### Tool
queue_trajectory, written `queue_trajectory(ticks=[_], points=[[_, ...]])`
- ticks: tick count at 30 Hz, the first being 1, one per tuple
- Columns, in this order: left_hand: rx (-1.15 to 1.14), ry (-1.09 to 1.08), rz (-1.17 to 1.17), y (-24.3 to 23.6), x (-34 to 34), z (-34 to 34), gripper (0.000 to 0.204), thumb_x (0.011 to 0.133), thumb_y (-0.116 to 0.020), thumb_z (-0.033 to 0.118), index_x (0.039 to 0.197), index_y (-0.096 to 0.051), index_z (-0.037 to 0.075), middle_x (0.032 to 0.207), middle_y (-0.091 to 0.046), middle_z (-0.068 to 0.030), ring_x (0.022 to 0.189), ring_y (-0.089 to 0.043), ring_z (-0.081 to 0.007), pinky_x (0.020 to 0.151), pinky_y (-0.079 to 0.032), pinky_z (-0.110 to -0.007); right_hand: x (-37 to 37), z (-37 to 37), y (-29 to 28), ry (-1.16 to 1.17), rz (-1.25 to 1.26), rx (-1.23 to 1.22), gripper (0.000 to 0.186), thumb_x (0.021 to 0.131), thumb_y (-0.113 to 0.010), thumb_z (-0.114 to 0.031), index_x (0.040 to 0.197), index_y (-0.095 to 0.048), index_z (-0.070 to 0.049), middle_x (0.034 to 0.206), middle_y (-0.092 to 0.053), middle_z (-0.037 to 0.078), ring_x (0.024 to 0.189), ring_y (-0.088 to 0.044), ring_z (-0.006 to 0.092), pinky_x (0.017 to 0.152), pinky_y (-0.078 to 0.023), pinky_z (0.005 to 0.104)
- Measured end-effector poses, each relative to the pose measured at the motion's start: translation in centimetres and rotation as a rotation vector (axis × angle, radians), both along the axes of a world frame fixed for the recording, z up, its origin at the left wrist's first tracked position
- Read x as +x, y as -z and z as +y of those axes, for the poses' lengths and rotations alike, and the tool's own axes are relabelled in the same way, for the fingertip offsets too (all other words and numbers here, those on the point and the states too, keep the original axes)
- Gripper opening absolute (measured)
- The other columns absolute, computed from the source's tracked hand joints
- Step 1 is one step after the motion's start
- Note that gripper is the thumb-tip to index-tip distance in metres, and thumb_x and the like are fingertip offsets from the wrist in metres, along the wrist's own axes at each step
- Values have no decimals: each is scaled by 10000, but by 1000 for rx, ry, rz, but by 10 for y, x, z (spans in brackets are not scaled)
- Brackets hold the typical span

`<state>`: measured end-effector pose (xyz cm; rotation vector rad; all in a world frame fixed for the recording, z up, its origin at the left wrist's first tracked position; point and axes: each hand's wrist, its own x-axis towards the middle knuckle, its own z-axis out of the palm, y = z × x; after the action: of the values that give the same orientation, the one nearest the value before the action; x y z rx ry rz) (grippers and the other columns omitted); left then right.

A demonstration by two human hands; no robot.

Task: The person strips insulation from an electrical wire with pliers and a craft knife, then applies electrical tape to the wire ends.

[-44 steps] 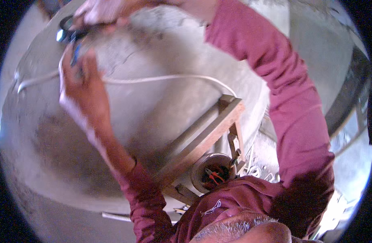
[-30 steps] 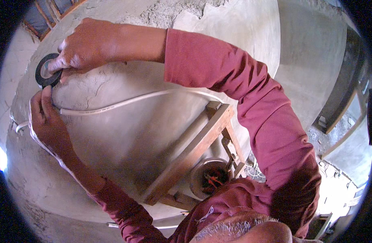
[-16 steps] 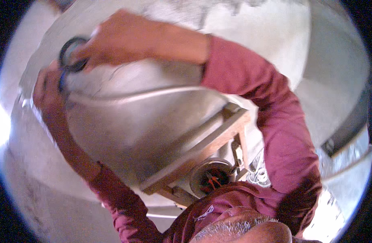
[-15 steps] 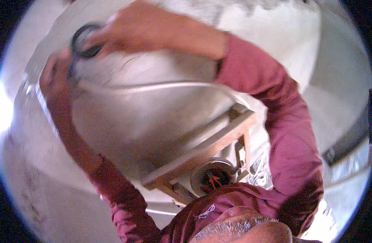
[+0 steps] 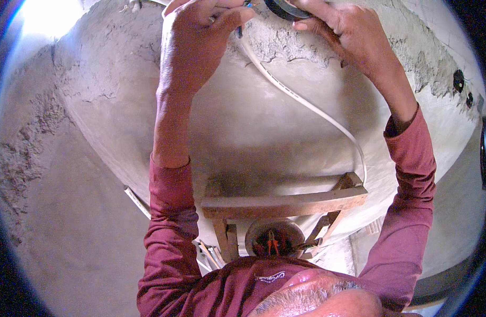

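Observation:
At the top edge, my left hand (image 5: pixel 192 47) is closed, thumb and fingers pinched around the end of a white cable (image 5: pixel 301 99). A bit of blue wire shows at the fingertips, and a dark wrapped part sits just below them. My right hand (image 5: pixel 356 34) grips a roll of black tape (image 5: pixel 286 9), partly cut off by the upper edge. A small gap separates the roll from my left fingertips. From my left hand the cable curves down and right to a wooden stand.
Below my hands stands the wooden stand (image 5: pixel 285 205). Behind it is a round bucket (image 5: pixel 248 240) with red-handled pliers (image 5: pixel 273 244) inside. Ahead rises a rough plastered wall (image 5: pixel 121 121). A short white pipe (image 5: pixel 137 202) lies by my left sleeve; black round fittings (image 5: pixel 458 80) sit at right.
The view has turned, so my hands now appear at top centre instead of upper left. My right hand with the tape roll has drawn away from my left hand.

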<state>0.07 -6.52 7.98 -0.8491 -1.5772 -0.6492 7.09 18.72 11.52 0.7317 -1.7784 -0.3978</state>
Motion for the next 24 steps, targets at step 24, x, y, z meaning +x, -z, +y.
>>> queue_trajectory(ticks=[24], points=[[380,579,-65,9,-12,38,142,797,-784,31,930,-735,37,732,-718,-80,709,-692,-214,907,-490,-347,-15,-66,-126,-262,-1142,-79,205,1017,-601,-214,1033,-725,-51,672,-502,-48,531,-425,57,464,-349,262]])
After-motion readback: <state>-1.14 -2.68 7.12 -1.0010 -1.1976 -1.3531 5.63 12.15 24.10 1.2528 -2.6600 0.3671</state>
